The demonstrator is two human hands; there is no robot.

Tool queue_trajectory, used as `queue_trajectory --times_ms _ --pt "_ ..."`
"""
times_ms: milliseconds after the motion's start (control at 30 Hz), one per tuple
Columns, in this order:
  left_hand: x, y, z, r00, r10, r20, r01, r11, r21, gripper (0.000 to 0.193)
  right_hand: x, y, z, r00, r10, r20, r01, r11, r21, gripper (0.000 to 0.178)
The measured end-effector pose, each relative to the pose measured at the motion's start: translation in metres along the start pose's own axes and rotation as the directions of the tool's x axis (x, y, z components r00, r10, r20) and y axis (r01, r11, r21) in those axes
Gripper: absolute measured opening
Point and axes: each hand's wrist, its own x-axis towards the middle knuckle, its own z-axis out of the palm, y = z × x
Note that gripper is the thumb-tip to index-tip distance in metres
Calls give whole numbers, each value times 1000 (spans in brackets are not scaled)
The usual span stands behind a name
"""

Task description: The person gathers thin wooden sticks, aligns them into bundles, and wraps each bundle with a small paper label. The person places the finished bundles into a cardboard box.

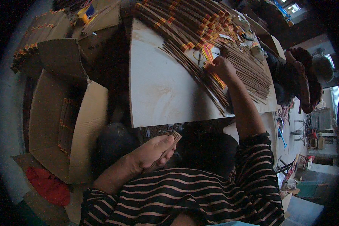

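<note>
In my left hand (156, 150), low in front of my body, a small bundle of thin brown sticks (175, 136) is gripped, its ends showing past my thumb. They look like incense sticks. My right hand (221, 68) reaches over the table, fingers closed in a pinch at the red-and-yellow paper strips (208, 52). What it pinches is hidden. Loose brown sticks (194, 75) lie to its left, and a broad spread of more loose sticks (248, 69) lies to its right.
The white table (158, 94) carries several banded stick bundles (177, 28) at its far side. Left of it stands an open cardboard box (90, 128) with banded bundles inside. A red cloth (48, 186) lies beside the box. Another person (299, 75) is at the right.
</note>
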Motion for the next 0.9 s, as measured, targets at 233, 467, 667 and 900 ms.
queue_trajectory --times_ms 233,467,667,900 --pt "0 1 1 1000 4 14 -4 1000 -6 33 7 -3 -2 981 8 196 -35 990 136 30" --pt "-3 -3 2 999 6 34 -7 999 33 38 8 -4 2 943 -202 -266 265 936 230 29" --pt "-8 -8 8 998 42 42 -45 996 82 41 1 -19 -23 936 27 -352 271 582 767 18" --pt "-18 -12 27 996 50 68 -58 990 126 40 -41 -49 -93 962 12 -273 272 58 961 11"
